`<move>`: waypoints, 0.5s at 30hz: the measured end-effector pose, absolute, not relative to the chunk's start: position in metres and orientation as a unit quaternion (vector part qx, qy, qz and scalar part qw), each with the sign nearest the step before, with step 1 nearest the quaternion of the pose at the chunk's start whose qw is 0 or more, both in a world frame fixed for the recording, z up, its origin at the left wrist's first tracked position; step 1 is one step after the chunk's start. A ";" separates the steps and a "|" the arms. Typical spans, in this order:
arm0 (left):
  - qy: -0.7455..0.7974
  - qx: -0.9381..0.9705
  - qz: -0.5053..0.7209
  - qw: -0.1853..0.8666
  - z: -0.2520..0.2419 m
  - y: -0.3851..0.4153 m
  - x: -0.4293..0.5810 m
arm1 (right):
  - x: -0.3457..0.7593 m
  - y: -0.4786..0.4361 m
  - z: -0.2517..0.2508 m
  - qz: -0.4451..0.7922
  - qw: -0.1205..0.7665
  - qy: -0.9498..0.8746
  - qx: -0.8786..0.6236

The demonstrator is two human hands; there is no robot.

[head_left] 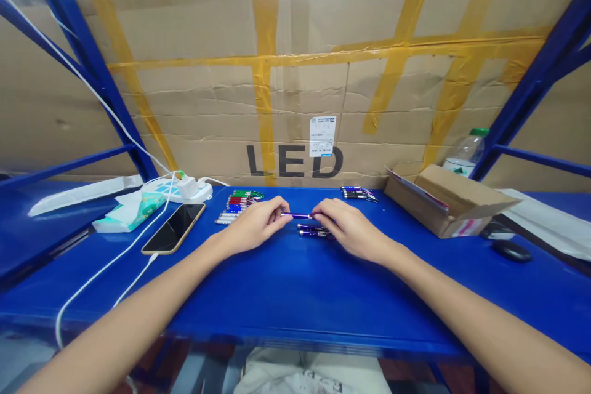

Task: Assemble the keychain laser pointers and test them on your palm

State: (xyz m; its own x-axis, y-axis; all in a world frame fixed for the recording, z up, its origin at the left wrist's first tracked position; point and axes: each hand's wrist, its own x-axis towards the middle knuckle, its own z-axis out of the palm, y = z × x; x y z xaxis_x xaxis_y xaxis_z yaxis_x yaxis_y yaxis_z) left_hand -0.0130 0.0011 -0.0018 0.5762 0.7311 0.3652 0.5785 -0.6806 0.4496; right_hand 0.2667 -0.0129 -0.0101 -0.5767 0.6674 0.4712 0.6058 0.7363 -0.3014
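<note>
A slim purple metal tube (pixel 299 216), much like a keychain penlight, is held level above the blue tabletop. My left hand (pixel 256 223) pinches its left end, and my right hand (pixel 353 231) grips the right end. Just below, close to my right fingers, lie similar dark purple tubes (pixel 311 233), partly hidden by that hand. Beside my left hand is a row of green, red, blue and silver tubes (pixel 236 206) with cords. Beyond my right hand, blue and black ones (pixel 354 193) with straps rest near the cardboard.
On the left are a phone (pixel 175 228) with a white cable, a tissue pack (pixel 132 212) and a power strip (pixel 184 188). To the right stand an open cardboard box (pixel 450 203), a bottle (pixel 466 151) and a black mouse (pixel 511 250). A taped cardboard sheet (pixel 212 111) backs the table.
</note>
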 end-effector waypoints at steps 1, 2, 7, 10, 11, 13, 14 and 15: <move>0.372 0.876 0.270 0.143 -0.002 0.000 -0.012 | 0.266 -0.013 -0.011 0.057 0.296 -0.884 -0.357; 0.369 0.877 0.271 0.145 -0.003 -0.001 -0.011 | 0.265 -0.014 -0.011 0.063 0.305 -0.882 -0.355; 0.334 0.896 0.257 0.137 -0.006 -0.005 -0.005 | 0.260 -0.018 -0.011 0.111 0.315 -0.876 -0.348; 0.324 0.903 0.251 0.131 -0.007 -0.006 -0.004 | 0.260 -0.019 -0.010 0.115 0.301 -0.881 -0.346; 0.328 0.901 0.252 0.129 -0.007 -0.006 -0.004 | 0.261 -0.020 -0.010 0.108 0.295 -0.885 -0.343; 0.339 0.896 0.257 0.129 -0.006 -0.005 -0.005 | 0.262 -0.020 -0.010 0.092 0.284 -0.894 -0.336; 0.344 0.893 0.260 0.130 -0.005 -0.006 -0.005 | 0.262 -0.020 -0.010 0.084 0.279 -0.896 -0.334; 0.347 0.890 0.263 0.135 -0.005 -0.006 -0.005 | 0.263 -0.020 -0.010 0.079 0.275 -0.898 -0.334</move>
State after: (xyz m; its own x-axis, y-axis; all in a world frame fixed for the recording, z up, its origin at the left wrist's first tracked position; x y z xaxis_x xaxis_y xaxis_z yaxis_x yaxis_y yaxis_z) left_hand -0.0047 -0.0059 -0.0047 0.6201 0.6893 0.3746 0.5470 -0.7222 0.4234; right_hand 0.2626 -0.0200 -0.0100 -0.6259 0.6428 0.4416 0.5561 0.7648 -0.3252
